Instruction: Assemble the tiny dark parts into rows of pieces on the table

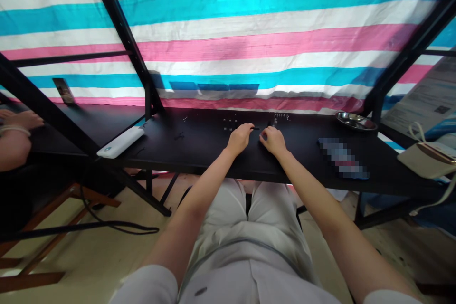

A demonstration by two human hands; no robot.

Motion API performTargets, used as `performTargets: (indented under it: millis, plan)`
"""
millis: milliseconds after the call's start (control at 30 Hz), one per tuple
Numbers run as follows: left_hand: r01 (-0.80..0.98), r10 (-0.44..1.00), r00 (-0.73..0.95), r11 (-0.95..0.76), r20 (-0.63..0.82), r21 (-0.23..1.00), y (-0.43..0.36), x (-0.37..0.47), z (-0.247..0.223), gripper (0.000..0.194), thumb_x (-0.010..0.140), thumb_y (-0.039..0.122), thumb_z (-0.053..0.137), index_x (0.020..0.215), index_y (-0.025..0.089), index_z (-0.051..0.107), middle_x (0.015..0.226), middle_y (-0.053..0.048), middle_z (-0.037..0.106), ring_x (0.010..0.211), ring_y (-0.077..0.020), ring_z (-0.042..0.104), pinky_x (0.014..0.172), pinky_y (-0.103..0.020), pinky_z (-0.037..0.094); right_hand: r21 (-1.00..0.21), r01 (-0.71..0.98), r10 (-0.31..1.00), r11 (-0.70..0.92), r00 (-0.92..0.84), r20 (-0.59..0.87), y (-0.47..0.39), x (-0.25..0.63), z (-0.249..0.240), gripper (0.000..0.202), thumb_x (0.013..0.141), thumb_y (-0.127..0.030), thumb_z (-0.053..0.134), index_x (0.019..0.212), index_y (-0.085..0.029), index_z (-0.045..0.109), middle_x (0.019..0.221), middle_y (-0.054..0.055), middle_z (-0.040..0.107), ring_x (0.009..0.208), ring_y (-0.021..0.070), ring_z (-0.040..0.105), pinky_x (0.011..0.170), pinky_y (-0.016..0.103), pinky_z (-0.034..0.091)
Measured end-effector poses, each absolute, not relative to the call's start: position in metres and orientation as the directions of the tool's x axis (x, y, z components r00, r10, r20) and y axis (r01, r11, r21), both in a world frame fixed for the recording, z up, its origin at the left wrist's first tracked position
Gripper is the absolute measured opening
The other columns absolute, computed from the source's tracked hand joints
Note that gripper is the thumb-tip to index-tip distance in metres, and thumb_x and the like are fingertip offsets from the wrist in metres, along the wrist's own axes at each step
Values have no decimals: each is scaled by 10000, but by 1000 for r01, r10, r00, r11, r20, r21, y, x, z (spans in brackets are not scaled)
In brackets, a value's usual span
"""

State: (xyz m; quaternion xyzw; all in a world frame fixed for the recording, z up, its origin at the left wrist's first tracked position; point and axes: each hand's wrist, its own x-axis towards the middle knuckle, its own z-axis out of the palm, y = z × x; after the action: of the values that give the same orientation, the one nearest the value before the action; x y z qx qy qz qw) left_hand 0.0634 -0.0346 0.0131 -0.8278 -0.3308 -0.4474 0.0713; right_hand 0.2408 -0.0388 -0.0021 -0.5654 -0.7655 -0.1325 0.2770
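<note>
My left hand (240, 137) is closed, its fingertips pinching a small dark stick-like piece (255, 128) that points to the right. Just across from it, my right hand (273, 139) rests low over the black table (192, 152), thumb and fingers curled together. Whatever those fingers hold is too small to make out. Several tiny light pieces (225, 128) lie in short rows beyond my left hand. Past my right hand sits a row of small silvery pieces (282, 115). A little shiny object (275, 123) shows close to the right fingertips.
To the left lies a white oblong device (121, 142). A round metal dish (356, 121) and a blurred-out flat item (342, 158) are on the right, near a beige bag (427, 157). Black frame posts (137, 64) flank the table. Another person's hand (21, 119) is far left.
</note>
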Motion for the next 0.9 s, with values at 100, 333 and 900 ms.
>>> performTargets:
  millis: [100, 333, 900]
  plan:
    - [610, 487, 384, -772, 784, 181, -34, 64, 13, 310, 959, 258, 300, 1087, 150, 561, 1010, -92, 646, 957, -168, 610, 867, -296, 493, -70, 940, 787, 334, -237, 569, -40, 239, -2, 117, 832, -243, 490, 794, -173, 575, 866, 92, 598, 833, 215, 513, 695, 311, 308]
    - [612, 565, 426, -755, 706, 236, -39, 64, 14, 398, 944, 262, 309, 1302, 175, 460, 1052, -89, 650, 973, -168, 610, 873, -304, 497, -88, 934, 777, 347, -234, 584, -41, 238, -1, 124, 827, -261, 491, 780, -176, 568, 849, 91, 597, 824, 216, 511, 691, 312, 309]
    - [593, 591, 497, -766, 636, 248, -40, 63, 12, 406, 915, 245, 394, 1310, 216, 486, 1047, -56, 668, 909, -154, 621, 832, -291, 502, -220, 909, 781, 355, -159, 603, -41, 239, 1, 136, 816, -289, 519, 750, -182, 570, 803, 70, 592, 795, 204, 530, 695, 305, 343]
